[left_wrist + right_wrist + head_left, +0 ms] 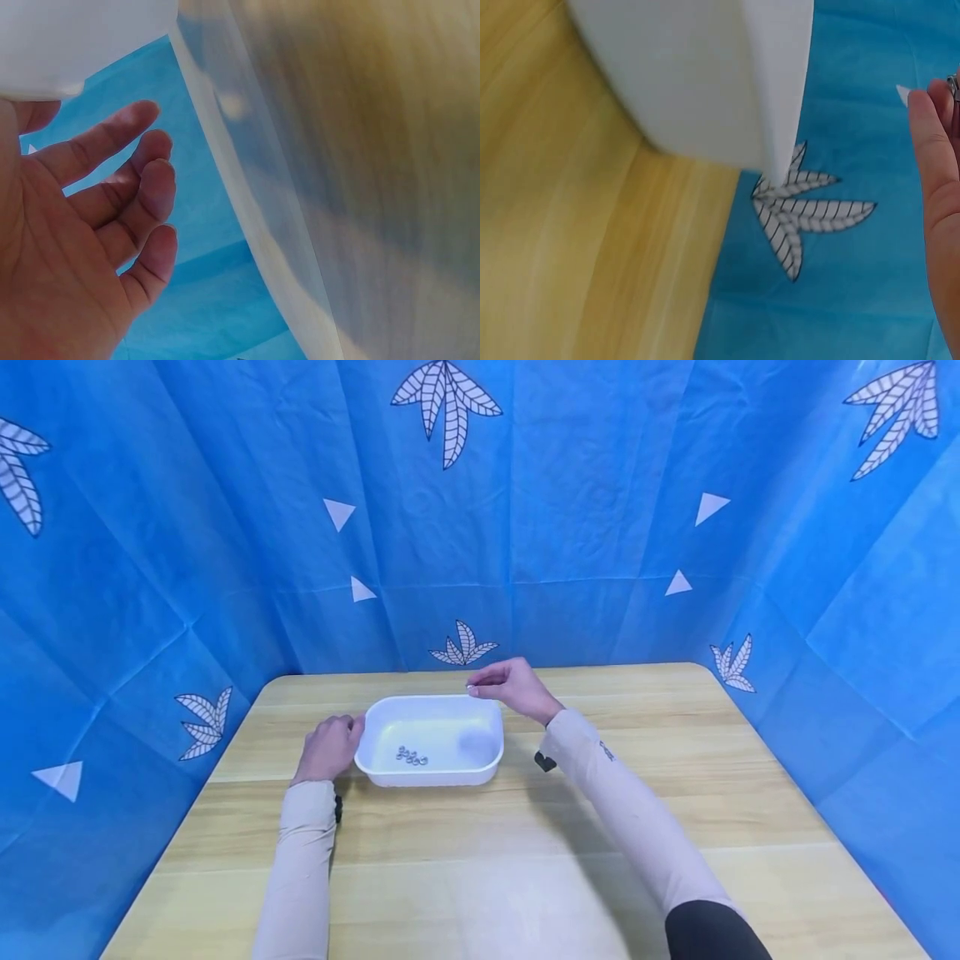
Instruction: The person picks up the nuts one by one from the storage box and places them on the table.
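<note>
Pinching small metal piece (pixel 953 88), right fingers (pixel 491 674), near white tub (pixel 427 779)

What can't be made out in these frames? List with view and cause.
- Silvery piece in the right-hand grip: too small to identify in head view; cut by right edge in right wrist view.
- Small rings in the white tub: exact type, head view; too small.
- Tub's inside: both wrist views; its own walls hide it.
</note>
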Demonstrator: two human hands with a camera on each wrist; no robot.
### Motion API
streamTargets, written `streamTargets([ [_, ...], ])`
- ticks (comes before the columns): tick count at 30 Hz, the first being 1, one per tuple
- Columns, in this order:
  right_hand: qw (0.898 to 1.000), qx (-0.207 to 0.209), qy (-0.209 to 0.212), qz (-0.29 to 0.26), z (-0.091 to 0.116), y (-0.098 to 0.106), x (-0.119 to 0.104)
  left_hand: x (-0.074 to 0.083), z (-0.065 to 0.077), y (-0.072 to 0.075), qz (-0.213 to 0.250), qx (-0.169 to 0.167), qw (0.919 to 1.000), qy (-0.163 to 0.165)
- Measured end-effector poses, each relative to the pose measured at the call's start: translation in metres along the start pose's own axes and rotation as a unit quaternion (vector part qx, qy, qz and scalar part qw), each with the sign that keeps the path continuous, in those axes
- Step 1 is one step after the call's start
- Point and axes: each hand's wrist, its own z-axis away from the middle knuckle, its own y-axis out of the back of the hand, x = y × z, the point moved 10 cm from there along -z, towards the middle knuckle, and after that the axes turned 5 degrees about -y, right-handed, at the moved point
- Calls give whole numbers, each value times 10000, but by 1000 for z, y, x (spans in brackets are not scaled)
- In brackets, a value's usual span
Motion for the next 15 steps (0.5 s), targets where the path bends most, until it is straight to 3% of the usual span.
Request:
streamTargets([
  [15, 9973, 664, -298, -99, 19, 44, 50, 3, 1, 0, 50, 45, 10000, -47],
])
